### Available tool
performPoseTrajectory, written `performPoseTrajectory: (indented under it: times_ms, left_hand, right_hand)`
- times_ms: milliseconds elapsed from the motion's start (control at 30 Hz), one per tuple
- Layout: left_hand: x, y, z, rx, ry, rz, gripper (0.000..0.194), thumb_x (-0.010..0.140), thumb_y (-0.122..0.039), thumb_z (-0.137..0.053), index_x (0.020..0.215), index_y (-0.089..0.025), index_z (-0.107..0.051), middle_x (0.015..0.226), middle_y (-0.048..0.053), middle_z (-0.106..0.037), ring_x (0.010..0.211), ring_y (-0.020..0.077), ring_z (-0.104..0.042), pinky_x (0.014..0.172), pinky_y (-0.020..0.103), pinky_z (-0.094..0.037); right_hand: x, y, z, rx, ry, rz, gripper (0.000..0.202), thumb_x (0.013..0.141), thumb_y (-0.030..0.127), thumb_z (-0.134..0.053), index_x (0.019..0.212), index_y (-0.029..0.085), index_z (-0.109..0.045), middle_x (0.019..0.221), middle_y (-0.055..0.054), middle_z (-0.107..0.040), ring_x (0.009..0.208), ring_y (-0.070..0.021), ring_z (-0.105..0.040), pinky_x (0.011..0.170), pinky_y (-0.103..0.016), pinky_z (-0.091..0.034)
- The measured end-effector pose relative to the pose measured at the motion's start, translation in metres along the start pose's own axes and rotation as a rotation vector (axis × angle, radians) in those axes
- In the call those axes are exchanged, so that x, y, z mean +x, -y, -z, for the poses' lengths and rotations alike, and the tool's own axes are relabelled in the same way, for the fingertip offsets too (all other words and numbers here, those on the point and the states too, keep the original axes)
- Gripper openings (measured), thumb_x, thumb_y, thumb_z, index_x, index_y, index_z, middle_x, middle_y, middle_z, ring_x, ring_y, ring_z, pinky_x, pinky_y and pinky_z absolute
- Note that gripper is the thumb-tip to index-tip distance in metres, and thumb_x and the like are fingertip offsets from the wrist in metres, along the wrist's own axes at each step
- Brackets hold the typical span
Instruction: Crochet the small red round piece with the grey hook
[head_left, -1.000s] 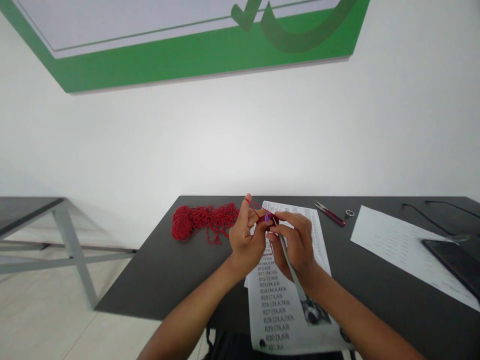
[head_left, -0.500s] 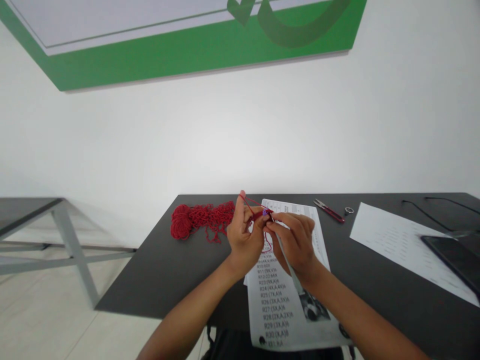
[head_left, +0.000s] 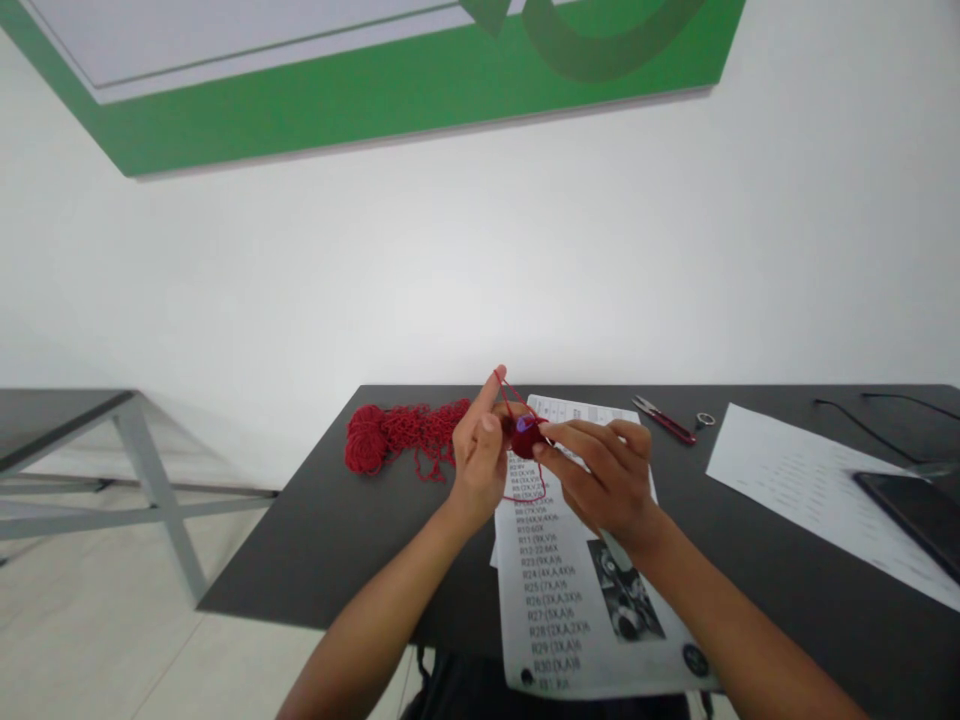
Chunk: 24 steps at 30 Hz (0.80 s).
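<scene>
Between my hands is a small dark red crochet piece (head_left: 527, 442) with a purple stitch marker (head_left: 524, 424) on it. My left hand (head_left: 478, 462) grips its left side, index finger raised with red yarn (head_left: 508, 394) looped over the tip. My right hand (head_left: 606, 474) pinches the piece's right edge with thumb and fingertips. A crochet hook cannot be made out now. A loose yarn strand hangs below the piece over a printed pattern sheet (head_left: 551, 600). Left of my hands lies a red yarn skein (head_left: 367, 440), its strands loose toward my left hand.
On the dark table (head_left: 337, 540), red-handled thread snips (head_left: 666, 420) and a small metal ring (head_left: 704, 420) lie right of the sheet. Farther right are another paper (head_left: 795, 490), a black phone (head_left: 907, 515) and glasses (head_left: 870, 430). A second table (head_left: 67, 420) stands left.
The crochet piece has turned, showing more of its red surface and the marker. My left thumb has lifted off it, and my right hand has shifted slightly right.
</scene>
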<state>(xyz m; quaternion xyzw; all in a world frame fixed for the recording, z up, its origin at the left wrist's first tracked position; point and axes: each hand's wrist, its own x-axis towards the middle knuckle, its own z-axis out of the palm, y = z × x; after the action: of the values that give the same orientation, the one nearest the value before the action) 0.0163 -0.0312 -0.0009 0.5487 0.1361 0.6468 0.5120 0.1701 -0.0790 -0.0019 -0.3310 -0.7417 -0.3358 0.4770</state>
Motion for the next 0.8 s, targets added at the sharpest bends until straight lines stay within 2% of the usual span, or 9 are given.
performPoseTrajectory:
  times_ms: [100, 200, 367, 500, 600, 667, 800]
  left_hand:
    - [0.0048, -0.0046, -0.0009, -0.054, -0.043, 0.163, 0.065, 0.091, -0.047, -0.069, 0.146, -0.017, -0.053, 0.076, 0.002, -0.068, 0.062, 0.0110, -0.058, 0.057, 0.022, -0.045]
    - [0.0078, -0.0066, -0.0012, -0.066, -0.025, 0.235, 0.079, 0.084, -0.040, -0.078, 0.153, -0.020, -0.044, 0.072, -0.001, -0.066, 0.054, 0.0083, -0.052, 0.052, 0.020, -0.041]
    - [0.0086, -0.0056, 0.0012, -0.052, 0.021, 0.216, 0.086, 0.082, -0.042, -0.079, 0.155, -0.020, -0.039, 0.071, -0.002, -0.064, 0.055, 0.0086, -0.052, 0.051, 0.020, -0.043]
    - [0.0072, -0.0057, 0.0022, -0.031, 0.054, 0.161, 0.079, 0.087, -0.041, -0.074, 0.155, -0.021, -0.040, 0.073, -0.001, -0.064, 0.055, 0.0080, -0.052, 0.049, 0.018, -0.041]
    - [0.0056, -0.0062, 0.0031, -0.045, 0.083, 0.112, 0.074, 0.091, -0.048, -0.068, 0.154, -0.023, -0.041, 0.074, 0.000, -0.065, 0.055, 0.0078, -0.051, 0.047, 0.017, -0.040]
    - [0.0048, -0.0063, 0.0043, -0.038, 0.113, 0.082, 0.077, 0.089, -0.051, -0.070, 0.155, -0.025, -0.041, 0.077, 0.000, -0.065, 0.054, 0.0073, -0.050, 0.047, 0.017, -0.041]
    - [0.0043, -0.0060, 0.0065, 0.026, 0.196, 0.051, 0.090, 0.082, -0.045, -0.079, 0.158, -0.028, -0.034, 0.084, 0.000, -0.066, 0.053, 0.0060, -0.050, 0.046, 0.016, -0.043]
  right_hand:
    - [0.0009, -0.0028, 0.0010, 0.026, 0.046, 0.063, 0.013, 0.096, 0.013, -0.062, 0.104, 0.022, -0.066, 0.108, -0.003, -0.079, 0.100, -0.0145, -0.072, 0.090, -0.035, -0.038]
    - [-0.0003, -0.0030, 0.0004, 0.037, 0.070, 0.091, 0.012, 0.095, 0.016, -0.066, 0.104, 0.023, -0.067, 0.110, -0.003, -0.079, 0.104, -0.0149, -0.071, 0.091, -0.035, -0.038]
    - [-0.0008, -0.0005, 0.0012, 0.042, 0.041, 0.126, 0.011, 0.093, 0.016, -0.068, 0.102, 0.021, -0.068, 0.108, -0.004, -0.079, 0.103, -0.0161, -0.071, 0.090, -0.035, -0.038]
    - [-0.0012, 0.0016, 0.0023, 0.018, 0.041, 0.132, 0.012, 0.093, 0.018, -0.067, 0.104, 0.024, -0.069, 0.108, -0.002, -0.079, 0.104, -0.0156, -0.071, 0.090, -0.035, -0.038]
    - [-0.0021, 0.0020, 0.0027, 0.002, 0.032, 0.142, 0.011, 0.094, 0.020, -0.067, 0.103, 0.025, -0.069, 0.109, -0.001, -0.079, 0.105, -0.0148, -0.071, 0.089, -0.035, -0.039]
    - [-0.0025, 0.0019, 0.0028, -0.005, 0.019, 0.150, 0.010, 0.094, 0.020, -0.067, 0.102, 0.025, -0.070, 0.108, -0.001, -0.079, 0.104, -0.0144, -0.071, 0.089, -0.035, -0.039]
    - [-0.0040, 0.0019, 0.0025, 0.003, -0.008, 0.151, 0.013, 0.092, 0.020, -0.068, 0.105, 0.023, -0.070, 0.104, -0.002, -0.079, 0.104, -0.0160, -0.070, 0.090, -0.035, -0.039]
